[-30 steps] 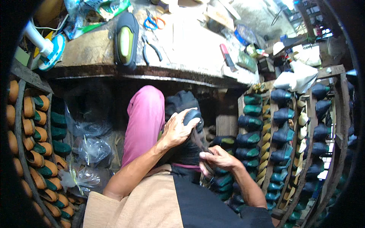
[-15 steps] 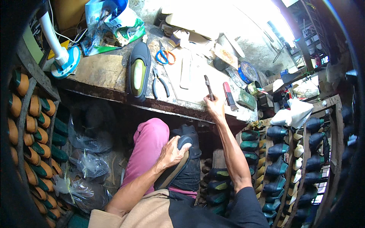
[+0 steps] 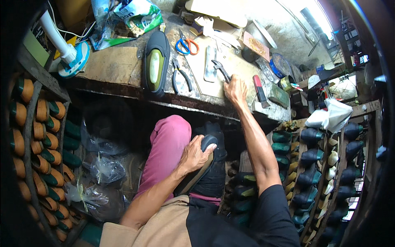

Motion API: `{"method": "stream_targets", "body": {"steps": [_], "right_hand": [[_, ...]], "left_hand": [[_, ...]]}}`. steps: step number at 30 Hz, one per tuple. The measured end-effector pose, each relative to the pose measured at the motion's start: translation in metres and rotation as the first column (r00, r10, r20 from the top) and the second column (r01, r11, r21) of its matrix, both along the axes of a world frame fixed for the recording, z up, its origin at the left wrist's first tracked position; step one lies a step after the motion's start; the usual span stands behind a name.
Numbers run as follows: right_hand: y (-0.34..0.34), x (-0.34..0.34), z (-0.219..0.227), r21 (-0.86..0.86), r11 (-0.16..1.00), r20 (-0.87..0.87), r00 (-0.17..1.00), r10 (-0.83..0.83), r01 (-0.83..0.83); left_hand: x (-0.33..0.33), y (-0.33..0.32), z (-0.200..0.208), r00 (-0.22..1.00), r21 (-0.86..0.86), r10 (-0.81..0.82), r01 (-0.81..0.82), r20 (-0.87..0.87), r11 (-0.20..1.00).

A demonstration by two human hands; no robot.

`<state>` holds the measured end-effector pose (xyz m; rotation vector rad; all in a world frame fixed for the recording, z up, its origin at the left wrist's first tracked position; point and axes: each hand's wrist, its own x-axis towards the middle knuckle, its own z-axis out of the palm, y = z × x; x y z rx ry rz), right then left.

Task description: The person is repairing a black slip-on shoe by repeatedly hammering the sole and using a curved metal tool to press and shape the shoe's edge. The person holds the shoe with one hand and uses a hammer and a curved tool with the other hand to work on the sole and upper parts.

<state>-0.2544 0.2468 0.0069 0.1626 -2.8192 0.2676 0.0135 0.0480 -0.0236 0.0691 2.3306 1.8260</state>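
My left hand (image 3: pixel 194 155) is closed round the end of a dark shoe (image 3: pixel 209 140), which lies slantwise over my lap with its brown edge turned up. Over the front of the workbench, my right hand (image 3: pixel 236 89) grips a small hammer (image 3: pixel 222 71) by its handle; the metal head points away from me, to the left. A red-and-grey knife (image 3: pixel 260 91) lies right of that hand. Left of it are a flat pale strip (image 3: pixel 210 64), black-handled pliers (image 3: pixel 181 77), scissors (image 3: pixel 187 46) with blue and orange loops, and another dark shoe (image 3: pixel 156 61) with a green last inside.
A white lamp stand (image 3: pixel 72 59) and a plastic bag (image 3: pixel 140 16) occupy the bench's left end. Tins (image 3: pixel 286 83) and scraps crowd its right and back. Racks of brown shoes (image 3: pixel 51 142) stand at left, dark lasted shoes (image 3: pixel 310 156) at right. Clear plastic bags (image 3: pixel 103 168) lie below the bench.
My right hand has turned the hammer, so its head now shows and leans left. The whole view has shifted slightly. My left hand keeps its hold on the shoe.
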Motion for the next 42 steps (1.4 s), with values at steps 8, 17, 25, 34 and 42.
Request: {"method": "stream_targets", "body": {"steps": [8,17,25,34,42], "right_hand": [[0.001,0.136,0.042,-0.653,0.732,0.313,0.949,0.030,0.192],[-0.015,0.265,0.046,-0.816,0.291,0.570,0.778,0.265,0.499],[-0.014,0.271,0.038,-0.834,0.341,0.523,0.818,0.238,0.433],[-0.011,0.271,0.052,-0.782,0.500,0.563,0.767,0.309,0.373],[-0.022,0.333,0.106,-0.770,0.522,0.557,0.784,0.274,0.365]], "left_hand": [[0.001,0.002,0.001,0.999,-0.069,-0.032,0.034,0.020,0.997],[0.003,0.012,0.003,0.994,-0.045,-0.105,0.107,0.043,0.993],[0.007,0.019,-0.002,0.997,-0.046,-0.067,0.066,-0.032,0.997],[0.008,0.016,-0.010,0.997,-0.058,-0.045,0.041,-0.069,0.997],[0.004,0.012,-0.011,0.993,-0.059,-0.115,0.118,0.039,0.991]]}}
